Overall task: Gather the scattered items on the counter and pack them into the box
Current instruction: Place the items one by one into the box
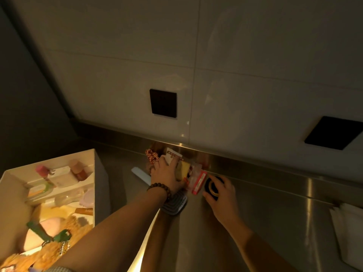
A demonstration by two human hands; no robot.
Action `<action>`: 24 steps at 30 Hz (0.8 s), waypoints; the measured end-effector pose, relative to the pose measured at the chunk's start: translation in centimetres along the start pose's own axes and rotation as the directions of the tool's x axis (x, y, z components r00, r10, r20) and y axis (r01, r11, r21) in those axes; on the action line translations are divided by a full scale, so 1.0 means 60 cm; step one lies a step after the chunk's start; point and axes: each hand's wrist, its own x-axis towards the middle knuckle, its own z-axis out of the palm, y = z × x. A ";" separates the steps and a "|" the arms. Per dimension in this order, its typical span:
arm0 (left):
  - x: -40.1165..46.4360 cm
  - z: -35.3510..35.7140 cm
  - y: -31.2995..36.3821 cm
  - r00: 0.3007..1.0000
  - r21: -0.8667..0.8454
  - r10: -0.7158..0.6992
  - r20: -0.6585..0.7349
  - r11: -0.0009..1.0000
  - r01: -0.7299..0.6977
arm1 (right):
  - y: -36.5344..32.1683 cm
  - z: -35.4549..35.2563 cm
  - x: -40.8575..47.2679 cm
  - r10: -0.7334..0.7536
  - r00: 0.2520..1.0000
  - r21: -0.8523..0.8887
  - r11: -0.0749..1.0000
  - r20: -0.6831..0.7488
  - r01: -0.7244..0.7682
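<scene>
Where the steel counter [255, 222] meets its raised back edge, the left hand [166, 174] lies with spread fingers over a heap of small packets [188, 171], while the right hand [220, 190] curls round a black tape roll [213, 186]; the open box [17, 185] stands left, bare steel lies right

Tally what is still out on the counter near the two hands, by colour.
Red and white: 2, patterned scrunchie, flat red packet
Yellow: 1, block
Black: 1, round container
Grey: 1, ridged pad
Pale blue: 1, flat strip
White: 1, small carton
Total: 7
</scene>
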 end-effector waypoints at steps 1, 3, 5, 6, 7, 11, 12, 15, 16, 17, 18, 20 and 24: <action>-0.001 -0.008 -0.003 1.000 -0.051 -0.006 -0.020 0.999 0.005 | -0.003 -0.002 -0.002 0.004 1.000 0.007 1.000 -0.001 -0.004; -0.006 -0.025 -0.005 0.999 -0.182 -0.025 -0.027 0.983 0.019 | -0.011 -0.009 -0.007 -0.002 1.000 0.015 1.000 -0.011 0.002; -0.013 -0.040 -0.006 1.000 -0.231 -0.010 -0.025 0.973 0.004 | -0.023 -0.015 -0.013 -0.010 1.000 0.024 1.000 -0.018 0.010; -0.017 -0.047 -0.006 0.999 -0.242 0.003 -0.032 0.970 -0.011 | -0.029 -0.017 -0.016 -0.009 1.000 0.028 1.000 -0.018 0.010; -0.021 -0.053 -0.006 0.999 -0.257 0.015 -0.047 0.966 -0.027 | -0.036 -0.019 -0.020 -0.010 1.000 0.031 0.999 -0.017 0.011; -0.045 -0.105 -0.010 0.992 -0.328 0.041 -0.117 0.942 -0.078 | -0.079 -0.030 -0.028 -0.064 0.998 0.063 0.996 0.000 0.064; -0.053 -0.125 -0.014 0.989 -0.338 0.047 -0.141 0.936 -0.093 | -0.094 -0.032 -0.028 -0.088 0.996 0.063 0.994 0.004 0.087; -0.079 -0.199 -0.039 0.966 -0.324 0.074 -0.247 0.933 -0.154 | -0.149 -0.037 -0.027 -0.179 0.983 0.069 0.982 0.027 0.177; -0.089 -0.226 -0.053 0.956 -0.315 0.073 -0.285 0.934 -0.165 | -0.172 -0.035 -0.027 -0.219 0.975 0.071 0.974 0.036 0.216; -0.100 -0.253 -0.070 0.946 -0.307 0.064 -0.319 0.937 -0.167 | -0.196 -0.033 -0.028 -0.261 0.964 0.078 0.963 0.044 0.257; -0.113 -0.279 -0.090 0.937 -0.299 0.047 -0.347 0.941 -0.158 | -0.222 -0.027 -0.030 -0.303 0.952 0.092 0.950 0.049 0.298; -0.139 -0.325 -0.139 0.917 -0.282 0.000 -0.399 0.952 -0.122 | -0.275 -0.009 -0.038 -0.386 0.920 0.129 0.918 0.066 0.376; -0.212 -0.391 -0.262 0.876 -0.266 -0.123 -0.467 0.964 -0.007 | -0.372 0.045 -0.060 -0.497 0.851 0.214 0.862 0.169 0.460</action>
